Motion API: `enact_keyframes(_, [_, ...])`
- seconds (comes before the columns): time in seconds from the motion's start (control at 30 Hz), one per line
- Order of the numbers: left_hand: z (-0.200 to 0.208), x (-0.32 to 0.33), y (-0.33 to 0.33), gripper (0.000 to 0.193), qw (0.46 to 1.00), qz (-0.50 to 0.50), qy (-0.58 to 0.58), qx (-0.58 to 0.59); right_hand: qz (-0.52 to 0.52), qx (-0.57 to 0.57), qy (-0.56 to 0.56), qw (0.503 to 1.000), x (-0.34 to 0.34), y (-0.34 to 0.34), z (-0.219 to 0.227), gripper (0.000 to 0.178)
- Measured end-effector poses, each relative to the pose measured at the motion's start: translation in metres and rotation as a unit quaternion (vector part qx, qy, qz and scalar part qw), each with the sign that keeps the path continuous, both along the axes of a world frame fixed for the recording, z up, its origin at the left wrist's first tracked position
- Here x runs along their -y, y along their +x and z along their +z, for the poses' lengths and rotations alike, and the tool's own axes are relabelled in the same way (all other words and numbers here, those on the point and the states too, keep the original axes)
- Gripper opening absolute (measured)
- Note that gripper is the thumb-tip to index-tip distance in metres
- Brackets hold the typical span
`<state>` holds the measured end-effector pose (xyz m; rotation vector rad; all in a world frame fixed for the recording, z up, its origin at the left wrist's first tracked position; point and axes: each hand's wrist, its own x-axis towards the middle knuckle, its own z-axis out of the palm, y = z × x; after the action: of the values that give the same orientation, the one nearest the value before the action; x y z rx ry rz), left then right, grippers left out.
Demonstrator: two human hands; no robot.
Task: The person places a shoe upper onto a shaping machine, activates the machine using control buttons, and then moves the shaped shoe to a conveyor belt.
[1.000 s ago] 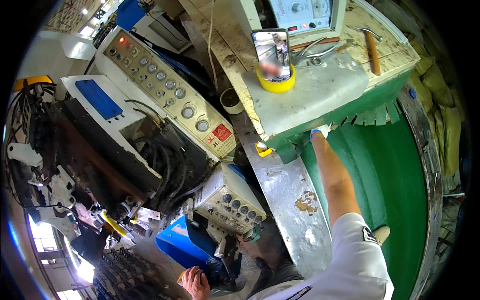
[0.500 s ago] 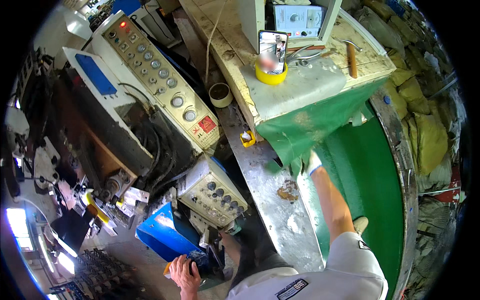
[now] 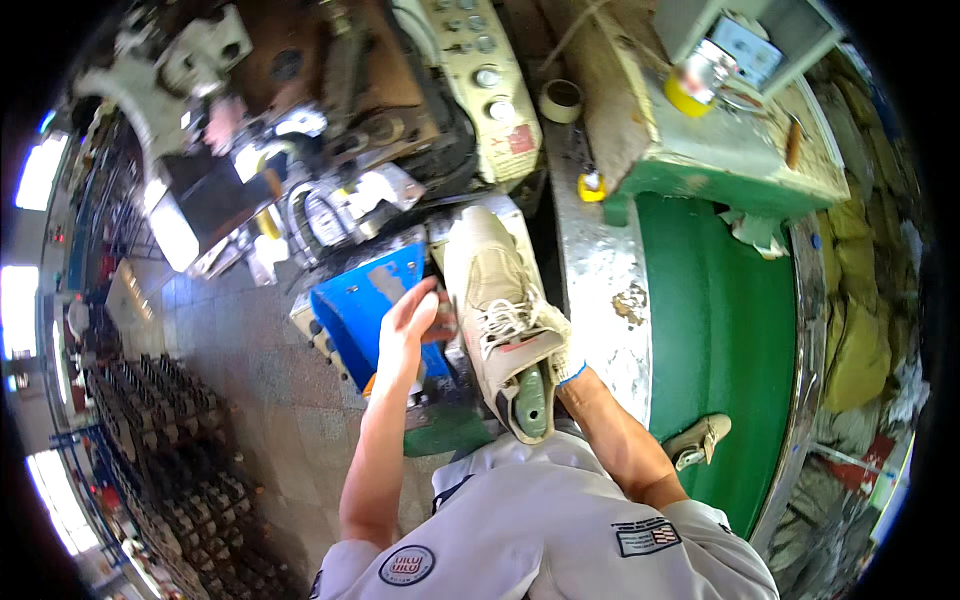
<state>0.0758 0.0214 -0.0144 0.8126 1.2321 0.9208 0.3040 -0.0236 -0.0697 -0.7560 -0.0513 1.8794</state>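
A beige lace-up shoe [image 3: 500,290] stands upright in front of me, toe away, with a green shoe last [image 3: 530,403] showing in its opening. My right hand [image 3: 567,350], in a white glove with a blue cuff, grips it at its right side; most of the fingers are behind the shoe. My bare left hand [image 3: 418,318] is held just left of the shoe with nothing in it, fingers stretched out and slightly bent. It is in front of a blue metal guard [image 3: 350,300]. Whether its fingertips touch the shoe I cannot tell.
Another beige shoe [image 3: 697,441] lies on the green surface [image 3: 720,340] at right, beside a metal ledge [image 3: 605,300]. Machine parts [image 3: 330,215] and a control panel [image 3: 490,80] stand ahead. A workbench [image 3: 690,150] is at far right; dark racks [image 3: 170,450] are at left.
My right hand has come back from under the green cloth and now holds the shoe in front of me. My left hand has left the blue guard's lower edge and risen toward the shoe. The view has turned left.
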Motion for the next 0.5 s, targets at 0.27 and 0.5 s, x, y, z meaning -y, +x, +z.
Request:
enact_keyframes(0.27, [-0.013, -0.03, -0.114, 0.023, 0.993, 0.107, 0.016, 0.051, 0.098, 0.044, 0.106, 0.989, -0.055, -0.103, 0.031, 0.048])
enact_keyframes(0.5, [-0.001, -0.04, -0.149, 0.041, 0.968, 0.243, 0.065, 0.026, 0.093, 0.128, 0.142, 0.977, -0.095, -0.162, 0.038, 0.051])
